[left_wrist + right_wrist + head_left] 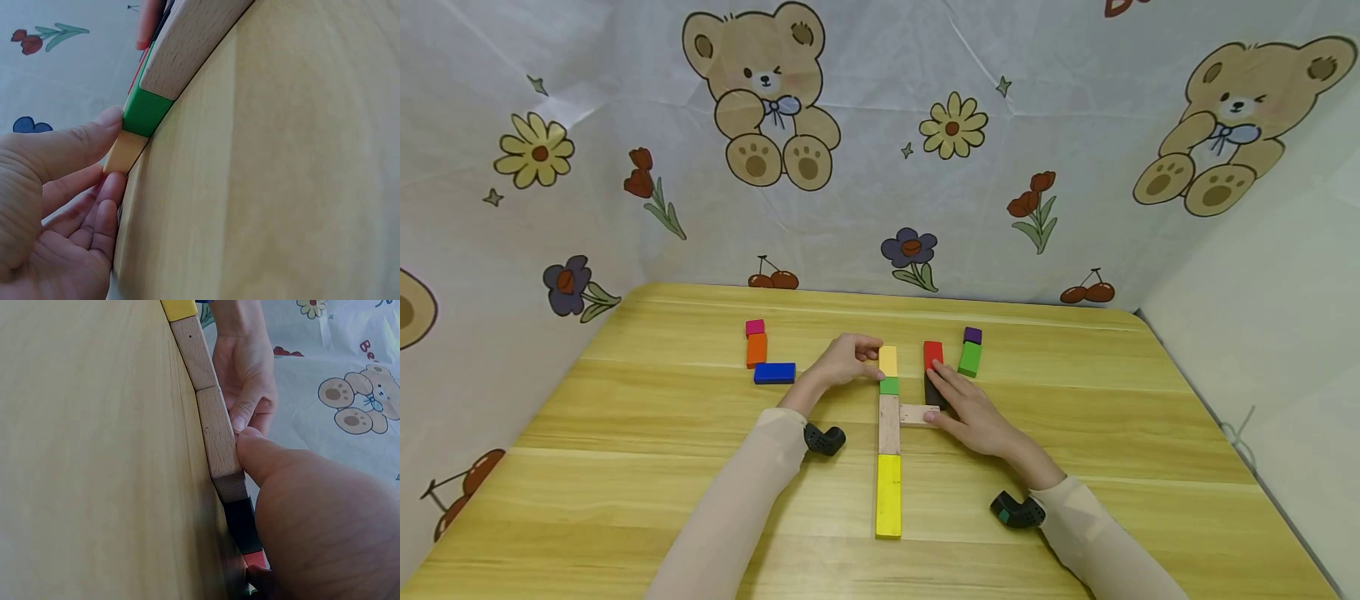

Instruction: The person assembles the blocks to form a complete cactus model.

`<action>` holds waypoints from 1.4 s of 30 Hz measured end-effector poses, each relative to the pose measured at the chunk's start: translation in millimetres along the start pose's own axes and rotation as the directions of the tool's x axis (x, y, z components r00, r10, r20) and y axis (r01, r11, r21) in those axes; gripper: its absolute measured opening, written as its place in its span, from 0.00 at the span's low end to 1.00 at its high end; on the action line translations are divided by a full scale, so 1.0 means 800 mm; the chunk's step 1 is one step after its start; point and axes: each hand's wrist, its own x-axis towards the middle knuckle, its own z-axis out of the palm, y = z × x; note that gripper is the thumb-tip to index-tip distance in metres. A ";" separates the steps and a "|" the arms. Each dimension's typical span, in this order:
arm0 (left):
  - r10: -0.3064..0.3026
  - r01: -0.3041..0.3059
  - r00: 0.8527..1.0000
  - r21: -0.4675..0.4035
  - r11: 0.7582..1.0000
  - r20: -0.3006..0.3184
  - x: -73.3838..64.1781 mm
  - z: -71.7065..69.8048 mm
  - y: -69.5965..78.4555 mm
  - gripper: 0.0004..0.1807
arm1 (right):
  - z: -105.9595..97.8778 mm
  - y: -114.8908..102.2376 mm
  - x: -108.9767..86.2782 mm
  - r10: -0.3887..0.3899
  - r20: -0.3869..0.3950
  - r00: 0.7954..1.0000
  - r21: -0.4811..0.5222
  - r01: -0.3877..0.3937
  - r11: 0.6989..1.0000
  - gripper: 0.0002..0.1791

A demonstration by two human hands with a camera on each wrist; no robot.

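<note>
Pale-yellow block (889, 362), pinched by your left hand (841, 362), touches a small green block (890, 387). Your right hand (976, 417), fingers straight, partly hides a black block (932, 395). A blue block (775, 373) lies further left.

Both my beige-sleeved arms (737, 504) reach forward, my bare left hand (838, 361) with fingers (113, 187) bent, my bare right hand (979, 419) palm down, thumb (265, 456) spread.

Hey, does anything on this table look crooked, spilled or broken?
Slightly crooked: the green block on the right, just nearer than the purple block, slants a little against the line of the red block and black block beside it. I see nothing spilled or broken.
</note>
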 end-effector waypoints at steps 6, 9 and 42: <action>0.011 -0.011 1.000 0.010 1.000 -0.006 0.001 0.001 -0.001 0.33 | -0.001 0.000 0.000 -0.005 -0.001 1.000 -0.004 0.005 1.000 0.40; 0.011 -0.011 1.000 0.013 1.000 -0.008 0.001 0.001 -0.002 0.33 | 0.000 0.001 0.000 -0.007 0.000 1.000 -0.010 0.007 1.000 0.40; 0.213 -0.261 0.957 0.268 0.927 0.195 -0.135 0.030 0.018 0.46 | 0.002 0.004 0.001 -0.006 -0.002 1.000 0.000 0.006 1.000 0.40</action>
